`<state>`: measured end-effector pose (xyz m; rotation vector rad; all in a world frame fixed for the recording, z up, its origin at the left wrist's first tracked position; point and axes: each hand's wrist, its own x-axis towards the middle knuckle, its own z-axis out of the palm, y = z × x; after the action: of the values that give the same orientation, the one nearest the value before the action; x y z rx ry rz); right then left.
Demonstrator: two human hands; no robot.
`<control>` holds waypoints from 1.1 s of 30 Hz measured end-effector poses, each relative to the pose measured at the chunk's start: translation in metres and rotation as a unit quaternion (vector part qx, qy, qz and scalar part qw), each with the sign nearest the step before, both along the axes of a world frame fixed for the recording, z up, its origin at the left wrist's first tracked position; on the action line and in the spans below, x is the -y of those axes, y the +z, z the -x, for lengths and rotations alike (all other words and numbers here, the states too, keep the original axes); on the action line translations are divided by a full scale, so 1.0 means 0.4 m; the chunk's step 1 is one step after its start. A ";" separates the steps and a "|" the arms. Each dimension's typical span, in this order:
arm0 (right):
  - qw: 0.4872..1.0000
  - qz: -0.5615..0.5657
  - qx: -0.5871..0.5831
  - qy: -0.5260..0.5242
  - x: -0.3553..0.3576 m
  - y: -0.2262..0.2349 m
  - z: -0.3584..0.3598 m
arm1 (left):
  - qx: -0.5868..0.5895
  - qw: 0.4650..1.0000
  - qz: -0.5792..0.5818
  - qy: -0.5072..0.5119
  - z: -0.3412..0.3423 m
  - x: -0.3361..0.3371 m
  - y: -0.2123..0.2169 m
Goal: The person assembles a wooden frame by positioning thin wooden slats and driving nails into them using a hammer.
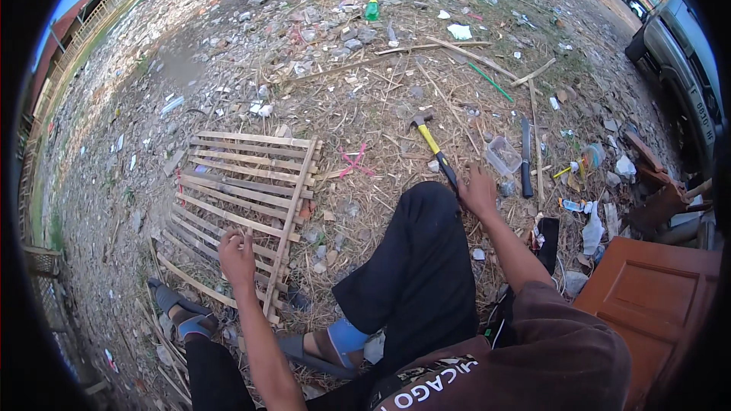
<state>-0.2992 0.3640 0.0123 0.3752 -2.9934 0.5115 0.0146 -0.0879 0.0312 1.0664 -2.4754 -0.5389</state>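
Note:
A slatted wooden panel (290, 205) lies on the littered ground to the left, its thin slats fixed to one crosspiece at their right ends. Over its near part is my left hand (237, 256), fingers curled and pinched together; whatever they hold, if anything, is too small to make out. A hammer (431, 141) with a yellow and black handle rests in front of my bent knee, its head pointing away. Beside the black end of its handle is my right hand (478, 193), fingers bent and slightly apart, not wrapped round the handle.
Right of the hammer are a clear plastic box (503, 155) and a machete (525, 156). Loose wood strips (476, 57) and a green bottle (371, 9) lie farther off. A reddish-brown wooden panel (656, 301) is at the near right, a parked vehicle (678, 61) beyond.

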 end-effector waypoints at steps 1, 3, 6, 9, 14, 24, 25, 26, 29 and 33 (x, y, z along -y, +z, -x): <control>1.000 -0.016 -0.012 0.002 -0.033 -0.011 -0.003 | 0.003 1.000 -0.021 0.002 -0.019 0.033 0.005; 0.997 -0.059 -0.048 -0.033 -0.104 -0.012 0.007 | 0.013 1.000 -0.018 0.001 -0.057 0.110 0.011; 0.987 -0.111 -0.084 -0.077 -0.255 0.007 0.025 | 0.029 0.999 -0.011 -0.020 -0.081 0.176 0.052; 0.976 -0.143 -0.105 -0.129 -0.370 0.014 0.056 | 0.106 0.994 -0.002 0.009 -0.105 0.241 0.112; 0.991 0.082 -0.040 -0.096 -0.373 -0.005 0.159 | 0.102 0.994 -0.029 -0.011 -0.309 0.457 0.051; 0.975 -0.201 0.085 -0.033 -0.328 -0.033 0.347 | 0.145 0.938 -0.281 0.140 -0.642 0.491 -0.030; 0.972 -0.204 0.109 -0.033 -0.317 -0.029 0.350 | 0.143 0.930 -0.296 0.165 -0.668 0.486 -0.037; 0.972 -0.202 0.111 -0.034 -0.309 -0.028 0.355 | 0.145 0.930 -0.294 0.165 -0.690 0.477 -0.051; 0.967 -0.187 0.162 -0.051 -0.309 -0.022 0.357 | 0.193 0.959 -0.185 0.093 -0.721 0.438 -0.098; 0.959 -0.200 0.196 -0.034 -0.313 -0.002 0.361 | 0.076 0.972 -0.153 0.161 -0.742 0.435 -0.097</control>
<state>-0.4436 0.4891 0.0117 0.2118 -3.4782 -0.0459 0.3113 -0.2620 -0.0077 1.6495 -2.3210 -0.7745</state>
